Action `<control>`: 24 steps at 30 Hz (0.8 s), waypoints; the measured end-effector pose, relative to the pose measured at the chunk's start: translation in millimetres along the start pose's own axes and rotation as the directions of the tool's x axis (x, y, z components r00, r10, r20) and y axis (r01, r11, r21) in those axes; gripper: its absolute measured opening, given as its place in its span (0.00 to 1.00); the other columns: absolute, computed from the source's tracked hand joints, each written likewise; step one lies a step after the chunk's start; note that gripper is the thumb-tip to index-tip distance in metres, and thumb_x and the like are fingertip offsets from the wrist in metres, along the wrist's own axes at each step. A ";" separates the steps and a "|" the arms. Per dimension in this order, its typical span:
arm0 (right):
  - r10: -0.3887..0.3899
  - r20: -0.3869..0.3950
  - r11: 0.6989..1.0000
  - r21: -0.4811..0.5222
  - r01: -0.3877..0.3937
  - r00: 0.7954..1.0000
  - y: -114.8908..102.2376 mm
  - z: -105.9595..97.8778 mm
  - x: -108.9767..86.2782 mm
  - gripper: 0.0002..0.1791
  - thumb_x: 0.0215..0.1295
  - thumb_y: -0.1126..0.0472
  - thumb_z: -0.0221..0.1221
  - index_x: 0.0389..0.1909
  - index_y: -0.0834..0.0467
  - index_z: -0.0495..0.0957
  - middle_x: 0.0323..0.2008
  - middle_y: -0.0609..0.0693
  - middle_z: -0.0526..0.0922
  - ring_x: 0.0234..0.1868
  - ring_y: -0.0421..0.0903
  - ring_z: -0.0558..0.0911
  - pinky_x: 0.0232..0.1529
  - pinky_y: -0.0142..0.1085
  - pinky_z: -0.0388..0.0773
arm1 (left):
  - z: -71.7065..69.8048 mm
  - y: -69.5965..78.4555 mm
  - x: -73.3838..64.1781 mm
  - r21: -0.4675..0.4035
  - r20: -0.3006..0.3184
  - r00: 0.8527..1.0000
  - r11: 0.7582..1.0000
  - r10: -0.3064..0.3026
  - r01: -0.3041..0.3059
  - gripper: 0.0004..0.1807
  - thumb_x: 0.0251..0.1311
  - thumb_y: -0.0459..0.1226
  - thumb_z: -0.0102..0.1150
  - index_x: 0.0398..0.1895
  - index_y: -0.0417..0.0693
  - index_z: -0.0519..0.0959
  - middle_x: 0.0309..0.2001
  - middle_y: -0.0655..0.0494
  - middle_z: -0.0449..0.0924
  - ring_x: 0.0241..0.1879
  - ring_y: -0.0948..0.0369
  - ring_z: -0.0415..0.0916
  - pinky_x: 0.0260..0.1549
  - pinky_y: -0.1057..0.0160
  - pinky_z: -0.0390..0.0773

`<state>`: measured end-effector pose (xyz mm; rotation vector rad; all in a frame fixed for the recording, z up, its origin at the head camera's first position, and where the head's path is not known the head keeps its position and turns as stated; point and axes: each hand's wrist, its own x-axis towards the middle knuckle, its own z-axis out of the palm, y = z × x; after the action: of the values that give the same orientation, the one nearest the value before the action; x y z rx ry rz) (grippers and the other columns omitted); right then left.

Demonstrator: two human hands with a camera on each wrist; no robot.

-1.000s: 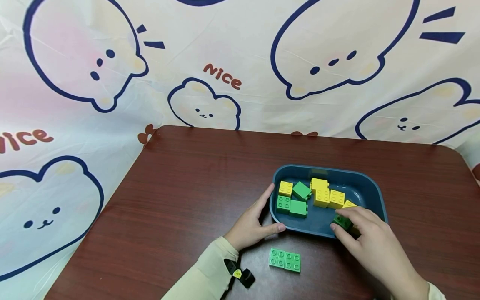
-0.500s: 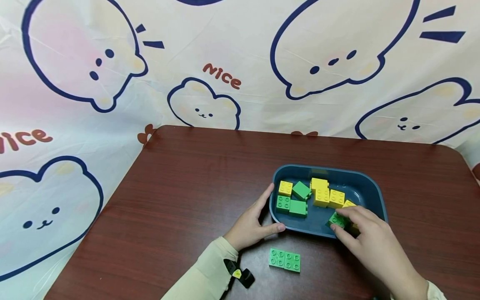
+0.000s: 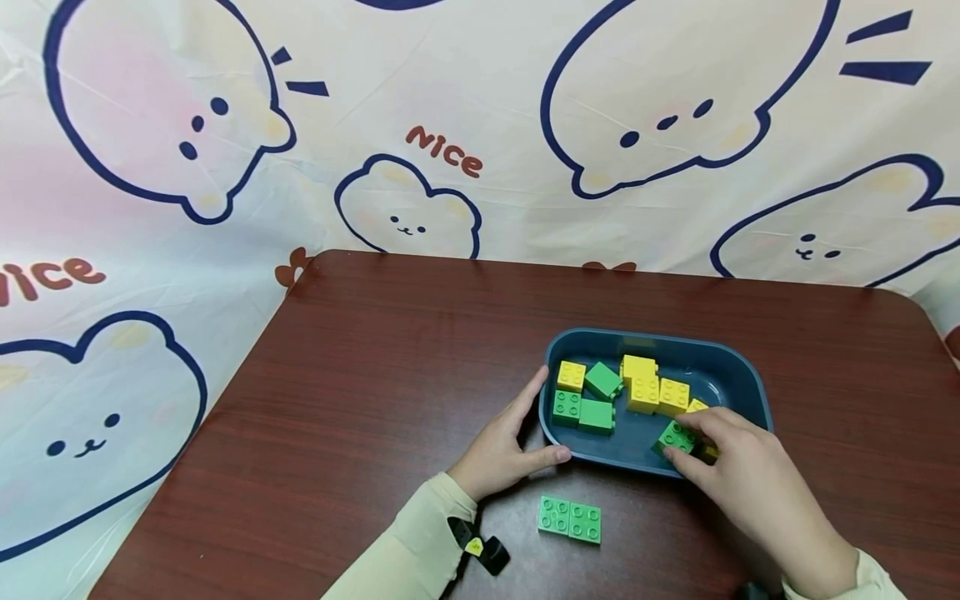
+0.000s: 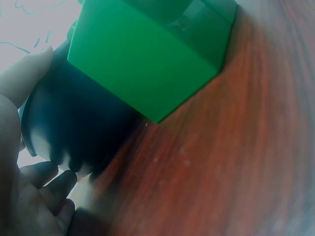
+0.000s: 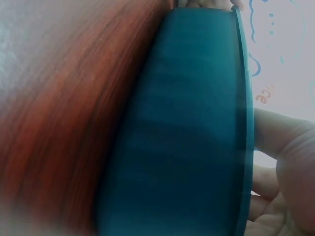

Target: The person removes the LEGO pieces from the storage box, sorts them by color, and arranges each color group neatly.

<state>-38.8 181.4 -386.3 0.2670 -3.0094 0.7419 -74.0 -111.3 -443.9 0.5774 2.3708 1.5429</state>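
Wood-grain reddish-brown table (image 3: 390, 375), pale sheet (image 3: 510, 83) with cartoon animals and "Nice" lettering behind it. A yellow block (image 3: 708, 453) is mostly covered by the right hand (image 3: 757, 475), and the right wrist view is nearly all blue tray (image 3: 630, 447) wall (fingertips blocked there, annoyingly). From the head view, that hand's thumb and index finger pinch a green block (image 3: 677, 437) inside the tray's near-right part; the left hand (image 3: 501, 450) is spread against its left end.
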 end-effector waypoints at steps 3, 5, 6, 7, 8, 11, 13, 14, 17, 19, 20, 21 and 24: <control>0.023 0.059 1.000 -0.017 -0.022 0.998 -1.1 -1.9 3.1 0.24 0.55 0.55 0.74 0.50 0.62 0.84 0.47 0.60 0.84 0.41 0.53 0.80 0.41 0.55 0.83 | 0.0 0.4 -0.1 0.000 -0.001 1.000 1.000 0.005 -0.005 0.55 0.60 0.52 0.70 0.80 0.75 0.41 0.79 0.68 0.46 0.77 0.64 0.47 0.72 0.46 0.55; 0.033 0.093 0.999 -0.029 -0.030 0.995 -0.5 -2.8 5.5 0.25 0.56 0.55 0.74 0.51 0.62 0.84 0.48 0.60 0.84 0.43 0.54 0.80 0.43 0.57 0.82 | 0.2 0.3 0.0 0.001 -0.001 1.000 1.000 0.008 -0.008 0.55 0.60 0.52 0.70 0.81 0.75 0.41 0.79 0.69 0.46 0.77 0.64 0.47 0.72 0.46 0.55; 0.035 0.106 0.999 -0.035 -0.031 0.994 -0.3 -3.4 6.7 0.25 0.56 0.54 0.74 0.52 0.63 0.84 0.49 0.61 0.84 0.44 0.55 0.81 0.44 0.57 0.81 | 0.2 0.3 0.1 0.002 -0.002 1.000 1.000 0.010 -0.010 0.55 0.60 0.52 0.70 0.81 0.75 0.41 0.79 0.69 0.46 0.77 0.64 0.47 0.72 0.46 0.55; 0.035 0.118 0.999 -0.038 -0.031 0.992 0.1 -3.8 8.0 0.25 0.56 0.54 0.74 0.52 0.63 0.84 0.49 0.61 0.84 0.44 0.55 0.81 0.44 0.58 0.81 | 0.3 0.1 0.1 0.004 -0.003 1.000 1.000 0.011 -0.011 0.55 0.60 0.52 0.70 0.81 0.75 0.42 0.79 0.69 0.46 0.76 0.64 0.47 0.72 0.46 0.55; 0.033 0.129 0.999 -0.039 -0.028 0.991 0.5 -4.2 9.3 0.25 0.56 0.54 0.74 0.52 0.63 0.84 0.49 0.61 0.84 0.44 0.55 0.81 0.44 0.58 0.81 | 0.4 0.0 0.2 0.006 -0.004 1.000 1.000 0.013 -0.013 0.55 0.60 0.52 0.70 0.81 0.75 0.42 0.79 0.69 0.46 0.76 0.64 0.48 0.72 0.46 0.55; 0.017 0.147 0.999 -0.045 -0.011 0.989 1.6 -4.6 12.5 0.25 0.55 0.54 0.75 0.51 0.64 0.84 0.47 0.60 0.85 0.45 0.56 0.82 0.45 0.58 0.81 | 0.5 -0.2 0.4 0.008 -0.005 1.000 1.000 0.018 -0.018 0.55 0.60 0.53 0.70 0.81 0.75 0.42 0.79 0.68 0.46 0.76 0.64 0.48 0.72 0.46 0.55; 0.001 0.154 0.999 -0.049 0.006 0.988 2.1 -3.9 14.4 0.24 0.55 0.55 0.75 0.50 0.64 0.84 0.46 0.60 0.85 0.46 0.57 0.82 0.45 0.58 0.81 | 0.5 -0.4 0.5 0.010 -0.005 1.000 1.000 0.022 -0.022 0.55 0.60 0.53 0.70 0.81 0.75 0.42 0.79 0.68 0.46 0.76 0.64 0.48 0.72 0.46 0.56; -0.006 0.156 0.998 -0.053 0.015 0.988 2.1 -3.4 15.3 0.24 0.55 0.55 0.75 0.49 0.64 0.84 0.46 0.60 0.85 0.46 0.58 0.82 0.46 0.58 0.80 | 0.5 -0.4 0.5 0.010 -0.005 1.000 1.000 0.022 -0.022 0.55 0.60 0.53 0.70 0.81 0.75 0.42 0.79 0.68 0.46 0.76 0.64 0.48 0.72 0.46 0.56; -0.024 0.154 0.998 -0.061 0.033 0.988 2.0 -1.4 17.2 0.23 0.55 0.56 0.75 0.48 0.64 0.85 0.46 0.60 0.85 0.48 0.59 0.82 0.47 0.59 0.80 | 0.5 -0.8 0.4 0.015 -0.007 1.000 1.000 0.021 -0.021 0.55 0.60 0.53 0.70 0.81 0.74 0.41 0.79 0.68 0.46 0.76 0.64 0.48 0.72 0.46 0.56; -0.031 0.149 0.998 -0.057 0.040 0.988 1.9 -0.4 17.5 0.22 0.54 0.57 0.75 0.47 0.64 0.85 0.45 0.59 0.86 0.48 0.59 0.82 0.46 0.58 0.80 | 0.5 -1.0 0.2 0.019 -0.008 1.000 1.000 0.018 -0.018 0.55 0.60 0.53 0.70 0.81 0.75 0.41 0.79 0.69 0.46 0.76 0.63 0.48 0.72 0.46 0.56; -0.034 0.144 0.998 -0.055 0.042 0.989 1.8 -0.1 17.3 0.21 0.54 0.58 0.75 0.47 0.64 0.85 0.45 0.59 0.86 0.47 0.59 0.83 0.46 0.58 0.80 | 0.5 -1.1 0.1 0.021 -0.008 1.000 1.000 0.017 -0.017 0.55 0.60 0.53 0.70 0.81 0.75 0.41 0.79 0.68 0.46 0.76 0.63 0.48 0.72 0.46 0.56; -0.036 0.138 0.998 -0.050 0.043 0.990 1.7 0.0 16.9 0.21 0.54 0.58 0.75 0.47 0.64 0.85 0.45 0.58 0.86 0.47 0.58 0.83 0.46 0.58 0.81 | 0.6 -1.2 0.0 0.023 -0.008 1.000 1.000 0.017 -0.016 0.55 0.60 0.53 0.70 0.81 0.75 0.41 0.79 0.68 0.46 0.76 0.63 0.48 0.72 0.45 0.56; -0.041 0.117 0.998 -0.041 0.046 0.992 1.7 0.0 14.9 0.21 0.54 0.58 0.75 0.47 0.63 0.85 0.45 0.57 0.86 0.45 0.55 0.83 0.44 0.56 0.81 | 0.7 -1.2 -0.3 0.025 -0.010 1.000 1.000 0.017 -0.017 0.55 0.60 0.53 0.70 0.81 0.74 0.41 0.79 0.68 0.46 0.76 0.63 0.48 0.72 0.45 0.56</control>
<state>-53.7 180.5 -386.0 0.3862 -3.1133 0.6798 -73.7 -111.3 -445.3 0.5979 2.4022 1.5283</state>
